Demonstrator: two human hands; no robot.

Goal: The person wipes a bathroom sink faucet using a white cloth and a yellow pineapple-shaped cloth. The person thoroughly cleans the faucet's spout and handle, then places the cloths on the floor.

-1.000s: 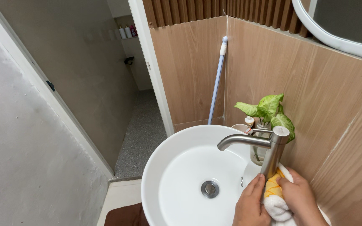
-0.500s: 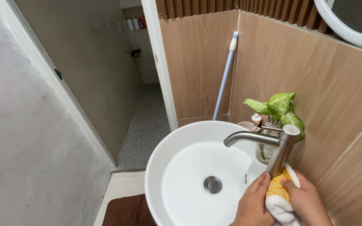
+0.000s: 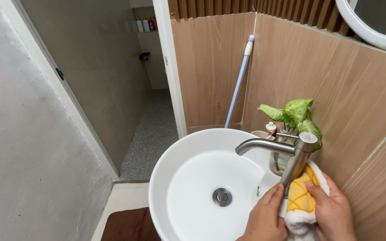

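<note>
Cloth (image 3: 301,198) slid higher up the faucet (image 3: 293,166) stem than half a second back. Right hand (image 3: 333,213) gripped the cloth; left hand (image 3: 264,218) pressed its fingers against it

Two bare hands (image 3: 264,218), no sleeves, rings or gloves

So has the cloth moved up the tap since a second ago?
Yes. The cloth now reaches higher up the tap, closer to its top than before.
</note>
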